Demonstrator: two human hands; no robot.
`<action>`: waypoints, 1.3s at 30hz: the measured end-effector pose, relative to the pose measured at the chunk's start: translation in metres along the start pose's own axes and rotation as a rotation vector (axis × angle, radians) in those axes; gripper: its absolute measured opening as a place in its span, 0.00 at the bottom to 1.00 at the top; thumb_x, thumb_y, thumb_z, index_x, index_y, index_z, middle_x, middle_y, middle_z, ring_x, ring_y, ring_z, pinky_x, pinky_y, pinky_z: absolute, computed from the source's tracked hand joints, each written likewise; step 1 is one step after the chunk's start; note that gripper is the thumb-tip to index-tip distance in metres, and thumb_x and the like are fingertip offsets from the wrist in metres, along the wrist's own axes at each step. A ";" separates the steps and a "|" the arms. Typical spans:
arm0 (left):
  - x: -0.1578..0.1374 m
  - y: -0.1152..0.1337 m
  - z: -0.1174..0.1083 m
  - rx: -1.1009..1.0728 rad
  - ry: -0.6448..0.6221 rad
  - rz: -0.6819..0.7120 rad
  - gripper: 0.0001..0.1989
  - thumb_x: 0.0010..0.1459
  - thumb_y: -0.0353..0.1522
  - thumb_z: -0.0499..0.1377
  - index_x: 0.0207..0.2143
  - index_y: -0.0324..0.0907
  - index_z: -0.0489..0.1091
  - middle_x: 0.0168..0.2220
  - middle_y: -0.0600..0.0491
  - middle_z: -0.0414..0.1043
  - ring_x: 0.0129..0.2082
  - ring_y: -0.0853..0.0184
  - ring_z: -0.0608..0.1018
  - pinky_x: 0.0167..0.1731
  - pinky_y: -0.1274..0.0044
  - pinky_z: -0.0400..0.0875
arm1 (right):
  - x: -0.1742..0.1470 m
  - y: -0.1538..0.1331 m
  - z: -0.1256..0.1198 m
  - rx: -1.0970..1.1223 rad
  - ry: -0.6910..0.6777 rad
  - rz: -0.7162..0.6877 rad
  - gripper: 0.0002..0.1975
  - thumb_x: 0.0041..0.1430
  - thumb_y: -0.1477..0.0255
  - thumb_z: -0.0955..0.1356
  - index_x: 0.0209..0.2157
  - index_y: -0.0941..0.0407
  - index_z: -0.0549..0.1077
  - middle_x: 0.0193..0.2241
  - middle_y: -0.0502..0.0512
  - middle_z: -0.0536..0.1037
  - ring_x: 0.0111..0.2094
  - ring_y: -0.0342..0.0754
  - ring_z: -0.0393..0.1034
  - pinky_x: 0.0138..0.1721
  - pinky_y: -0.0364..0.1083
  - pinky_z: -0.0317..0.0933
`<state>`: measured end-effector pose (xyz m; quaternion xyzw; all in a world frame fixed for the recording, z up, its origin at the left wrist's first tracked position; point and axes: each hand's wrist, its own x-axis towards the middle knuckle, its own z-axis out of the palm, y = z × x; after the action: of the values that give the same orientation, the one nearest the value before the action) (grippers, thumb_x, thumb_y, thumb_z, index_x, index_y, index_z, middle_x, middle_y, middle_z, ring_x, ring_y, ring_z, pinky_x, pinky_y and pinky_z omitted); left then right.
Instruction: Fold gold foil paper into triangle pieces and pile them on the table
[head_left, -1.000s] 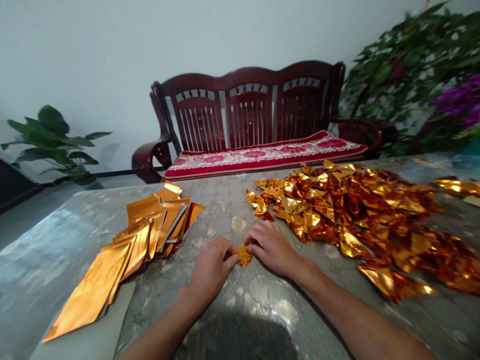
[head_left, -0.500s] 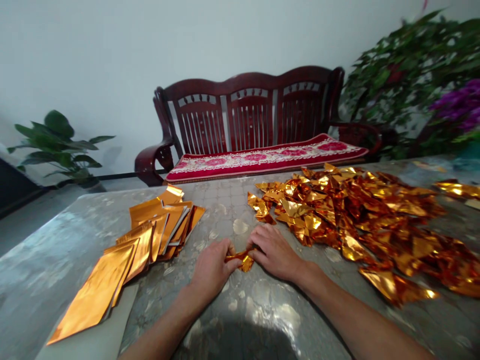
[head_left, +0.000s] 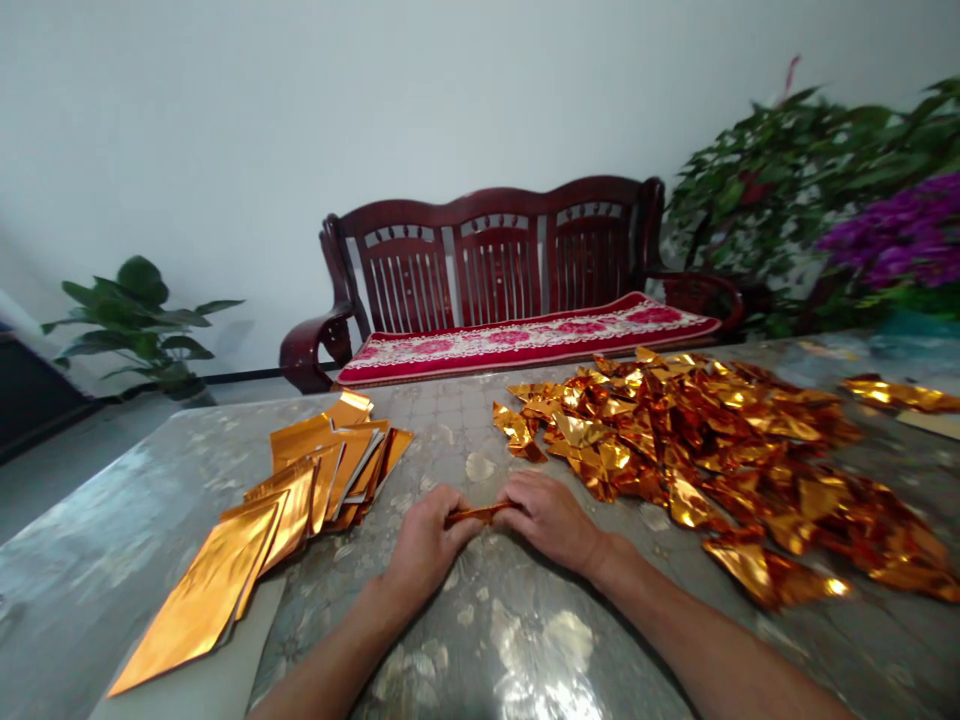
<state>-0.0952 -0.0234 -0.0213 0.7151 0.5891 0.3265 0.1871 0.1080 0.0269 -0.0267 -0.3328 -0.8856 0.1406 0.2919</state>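
- The left hand is pinching the left end of a narrow gold foil piece, thumb and forefinger clamping on it
- The right hand is gripping the other end, its thumb and fingers closing on the foil
- The foil piece is lying directly between the two sets of fingertips, just above or touching the patterned table; which of these, I cannot tell
- Its long axis is running from hand to hand, left to right, tilting slightly away towards the right; neither hand is sitting nearer, each touching one end
- Flat gold sheets are fanning out to the left of the left hand, well apart from the foil piece
- Folded foil shapes are heaping up beyond and to the right of the right hand
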 end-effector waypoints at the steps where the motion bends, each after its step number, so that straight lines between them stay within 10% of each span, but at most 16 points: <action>1: -0.001 0.000 0.001 -0.009 0.008 0.021 0.06 0.56 0.32 0.60 0.26 0.41 0.71 0.27 0.57 0.71 0.29 0.69 0.72 0.31 0.79 0.61 | -0.001 0.000 0.000 -0.018 0.001 -0.013 0.05 0.61 0.76 0.69 0.31 0.55 0.72 0.29 0.50 0.74 0.34 0.46 0.68 0.36 0.44 0.57; 7: -0.001 0.004 0.003 -0.069 0.063 0.040 0.05 0.56 0.30 0.61 0.27 0.42 0.72 0.26 0.57 0.72 0.28 0.69 0.73 0.31 0.79 0.64 | -0.003 -0.003 -0.001 0.037 0.101 -0.011 0.07 0.62 0.75 0.68 0.29 0.55 0.73 0.27 0.51 0.75 0.32 0.47 0.69 0.35 0.44 0.59; 16: -0.003 -0.005 0.000 0.040 0.531 0.383 0.04 0.58 0.28 0.61 0.30 0.42 0.72 0.26 0.56 0.66 0.27 0.70 0.70 0.28 0.80 0.64 | -0.001 -0.024 0.008 0.451 0.231 0.386 0.08 0.62 0.68 0.65 0.30 0.55 0.73 0.26 0.51 0.76 0.29 0.47 0.70 0.34 0.45 0.61; 22: -0.010 0.003 -0.002 0.253 0.515 0.643 0.09 0.63 0.24 0.56 0.34 0.43 0.74 0.26 0.53 0.67 0.28 0.67 0.69 0.30 0.76 0.62 | 0.000 -0.045 0.020 0.948 0.110 0.433 0.18 0.60 0.55 0.65 0.34 0.56 0.72 0.28 0.51 0.73 0.31 0.47 0.68 0.29 0.43 0.62; 29: -0.019 0.009 0.005 0.210 0.384 0.752 0.10 0.62 0.22 0.55 0.40 0.43 0.72 0.31 0.52 0.73 0.31 0.66 0.70 0.34 0.75 0.64 | 0.002 -0.036 0.020 0.885 0.246 0.434 0.14 0.58 0.60 0.67 0.28 0.56 0.69 0.23 0.46 0.67 0.25 0.43 0.61 0.28 0.42 0.58; 34: -0.013 0.005 0.009 -0.361 0.519 0.261 0.03 0.60 0.28 0.58 0.35 0.42 0.72 0.31 0.53 0.73 0.33 0.68 0.74 0.37 0.77 0.68 | -0.002 -0.033 0.011 0.886 0.191 0.329 0.14 0.61 0.59 0.65 0.33 0.56 0.71 0.27 0.49 0.71 0.29 0.44 0.63 0.31 0.42 0.59; 39: 0.000 0.009 0.012 -1.087 0.116 -0.318 0.18 0.48 0.45 0.69 0.32 0.38 0.76 0.23 0.55 0.72 0.23 0.71 0.71 0.28 0.80 0.67 | -0.005 -0.034 0.017 0.811 0.077 0.282 0.16 0.66 0.58 0.63 0.33 0.56 0.70 0.27 0.48 0.69 0.29 0.43 0.62 0.31 0.41 0.57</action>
<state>-0.0809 -0.0242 -0.0242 0.3994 0.4463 0.5893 0.5423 0.0835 -0.0021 -0.0273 -0.3138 -0.6929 0.5032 0.4100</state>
